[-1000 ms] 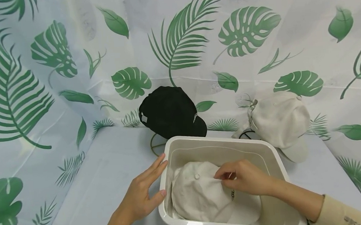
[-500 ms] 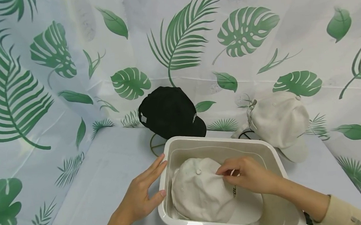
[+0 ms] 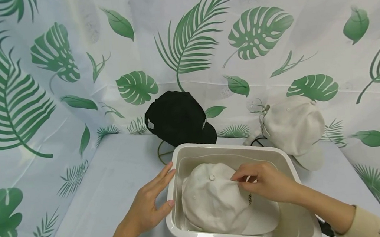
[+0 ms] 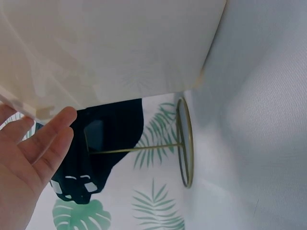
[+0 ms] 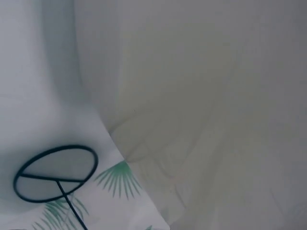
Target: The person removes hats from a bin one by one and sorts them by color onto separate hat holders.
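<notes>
A cream baseball cap (image 3: 213, 202) sits inside a beige plastic tub (image 3: 239, 147), crown up and its brim toward the tub's right side. My right hand (image 3: 263, 181) pinches the cloth of its crown above the dark lettering, between thumb and fingers. The right wrist view shows mostly the tub's wall (image 5: 206, 96), with that hand out of sight. My left hand (image 3: 149, 199) lies against the tub's left rim with fingers extended. In the left wrist view its fingers (image 4: 50, 129) reach up beside the tub's outer wall (image 4: 110, 48).
Behind the tub, a black cap (image 3: 178, 117) hangs on a brass wire stand (image 4: 184, 143). Another cream cap (image 3: 294, 125) is on a black wire stand (image 5: 55, 175) at the back right. Leaf-printed cloth (image 3: 201, 6) walls the back and sides of the white table (image 3: 113, 169).
My right hand has moved slightly up and to the right, drawing the cream cap's crown with it. The left hand has stayed at the tub's rim.
</notes>
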